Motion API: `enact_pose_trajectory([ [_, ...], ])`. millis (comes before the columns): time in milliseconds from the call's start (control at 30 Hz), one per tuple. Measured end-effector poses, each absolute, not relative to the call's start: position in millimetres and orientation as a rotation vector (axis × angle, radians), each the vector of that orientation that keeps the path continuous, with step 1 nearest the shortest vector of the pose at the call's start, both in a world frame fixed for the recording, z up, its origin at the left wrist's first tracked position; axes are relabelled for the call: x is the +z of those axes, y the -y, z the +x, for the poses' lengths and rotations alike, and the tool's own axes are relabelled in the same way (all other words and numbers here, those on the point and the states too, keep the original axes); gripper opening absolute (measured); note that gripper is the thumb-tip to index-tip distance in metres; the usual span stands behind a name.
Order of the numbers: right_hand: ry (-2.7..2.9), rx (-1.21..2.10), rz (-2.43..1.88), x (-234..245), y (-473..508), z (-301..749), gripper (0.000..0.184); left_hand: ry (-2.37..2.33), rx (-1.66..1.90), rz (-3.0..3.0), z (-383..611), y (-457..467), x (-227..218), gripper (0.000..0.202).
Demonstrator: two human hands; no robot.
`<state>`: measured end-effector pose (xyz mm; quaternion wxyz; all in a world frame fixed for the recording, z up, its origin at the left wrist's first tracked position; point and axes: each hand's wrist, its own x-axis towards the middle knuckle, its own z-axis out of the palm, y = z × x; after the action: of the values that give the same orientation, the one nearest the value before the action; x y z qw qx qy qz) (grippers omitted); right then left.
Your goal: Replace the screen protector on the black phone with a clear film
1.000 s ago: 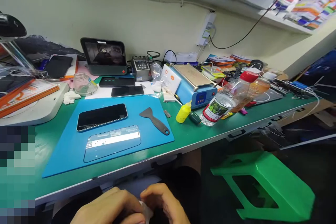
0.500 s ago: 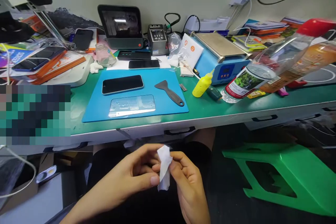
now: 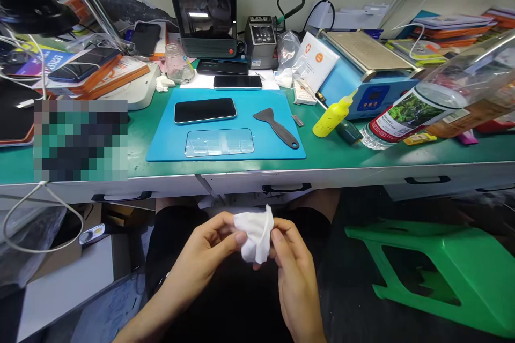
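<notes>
A crumpled white wipe point(image 3: 254, 233) is held between my two hands, above my lap and in front of the bench edge. My left hand point(image 3: 215, 244) pinches its left side between thumb and fingers. On the other side, my right hand point(image 3: 290, 252) grips the wipe's right edge. Beyond the hands, a blue mat point(image 3: 164, 144) lies on the green bench. On it rest a dark-screened phone point(image 3: 205, 111), a clear glass screen protector point(image 3: 219, 142) and a grey plastic scraper point(image 3: 277, 127).
Right of the mat are a yellow squeeze bottle point(image 3: 333, 116) and a large, tilted plastic bottle point(image 3: 406, 112). A blue heating plate machine point(image 3: 354, 86) stands behind them. A green stool point(image 3: 470, 262) is at the lower right. Drawer handles point(image 3: 287, 188) project from the bench front.
The wipe has been spread wider between my hands, from a narrow folded strip to a broader crumpled piece. The camera view has shifted, so the bench sits farther right and higher.
</notes>
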<state>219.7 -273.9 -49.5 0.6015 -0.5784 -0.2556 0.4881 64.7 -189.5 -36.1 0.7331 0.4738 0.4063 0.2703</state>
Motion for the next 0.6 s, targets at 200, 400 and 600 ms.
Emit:
enact_pose_trajectory([
  [200,0.560,1.369,-1.188,-54.6,268.9,220.3,0.052,-0.939,0.611,1.062,57.7,189.0,-39.5,0.033],
  [400,0.629,1.344,-1.282,-47.4,264.9,220.4,0.033,-0.884,0.625,1.034,45.5,189.9,-43.4,0.032],
  [600,1.229,0.681,-1.327,-36.1,279.2,225.2,0.021,-0.751,0.802,1.338,34.6,193.1,-31.4,0.020],
])
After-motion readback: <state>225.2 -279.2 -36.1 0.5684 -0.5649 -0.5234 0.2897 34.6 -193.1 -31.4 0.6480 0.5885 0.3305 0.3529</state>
